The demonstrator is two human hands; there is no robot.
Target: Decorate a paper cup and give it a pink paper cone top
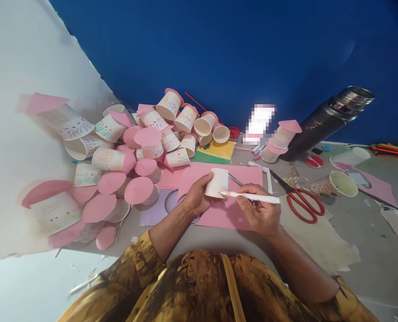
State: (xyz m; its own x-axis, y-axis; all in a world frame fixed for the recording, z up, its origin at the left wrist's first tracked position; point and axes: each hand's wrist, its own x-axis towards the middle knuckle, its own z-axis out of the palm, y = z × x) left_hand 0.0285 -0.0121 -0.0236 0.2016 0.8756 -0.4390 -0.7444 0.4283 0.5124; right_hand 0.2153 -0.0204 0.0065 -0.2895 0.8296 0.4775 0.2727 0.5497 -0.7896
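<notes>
A plain white paper cup is held upside down or tilted in my left hand; which way its mouth faces I cannot tell. My right hand grips a white marker with a peach-coloured tip. That tip is at the lower right of the cup's wall, touching or very close to it. Beneath both hands lies pink paper, with a lilac sheet to its left. A thin metal tool shows partly behind the cup.
Many decorated paper cups with pink paper roofs pile up on the left. Red-handled scissors lie at right, near a patterned cup. A dark flask leans against the blue wall. Yellow paper lies behind.
</notes>
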